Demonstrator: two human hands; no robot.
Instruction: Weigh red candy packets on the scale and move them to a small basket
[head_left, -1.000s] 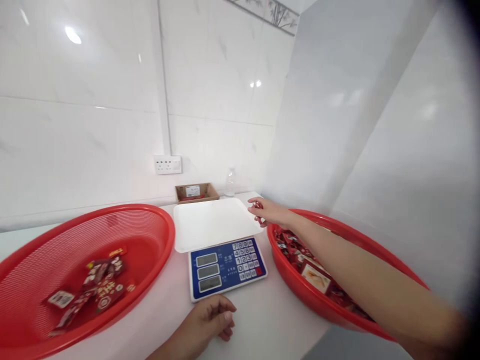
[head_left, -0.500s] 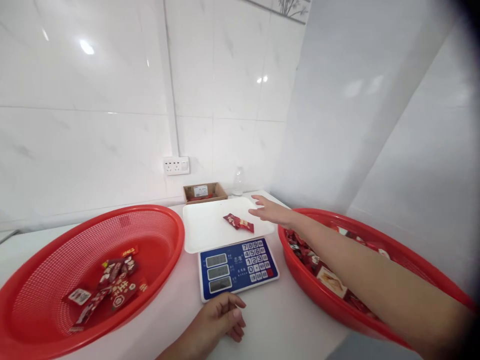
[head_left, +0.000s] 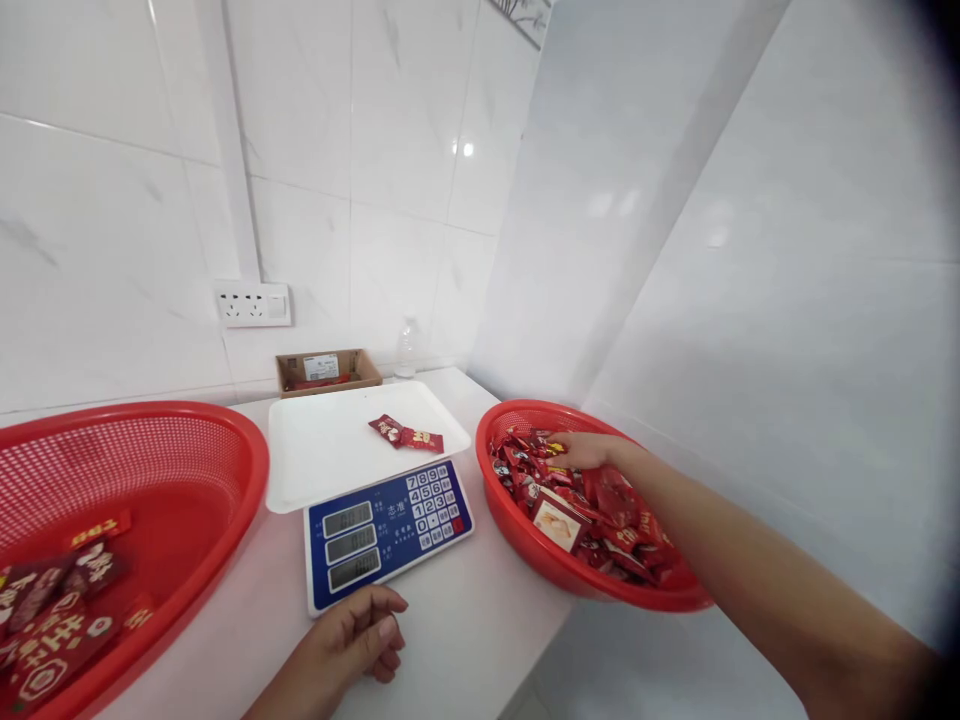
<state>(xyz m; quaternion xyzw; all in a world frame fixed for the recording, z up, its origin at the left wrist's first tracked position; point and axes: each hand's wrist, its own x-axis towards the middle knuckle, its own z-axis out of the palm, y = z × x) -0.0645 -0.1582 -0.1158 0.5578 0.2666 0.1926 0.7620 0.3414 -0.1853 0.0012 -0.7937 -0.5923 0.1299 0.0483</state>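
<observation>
Packets (head_left: 616, 495), mostly red, are lying heaped in the right-hand basket (head_left: 519, 548), right of centre in the frame. Right hand (head_left: 576, 452) is reaching in at the heap's upper part, fingers extended, fingertips pointing left; cannot tell if it is gripping anything. Nearest packets are lying right under and around the fingertips, long axes running every which way. Right hand is clearly the nearer one; left hand (head_left: 358, 640) is resting lower centre, fingers loosely half-curled, nothing visible in it, sitting at the near edge of the scale (head_left: 390, 535), contact unclear. Two wrapped pieces (head_left: 422, 440) are lying end to end on the white pan (head_left: 330, 455), left of the right hand, their line sloping slightly down rightward. More packets are sitting in the left-hand basket (head_left: 257, 465), lower left.
</observation>
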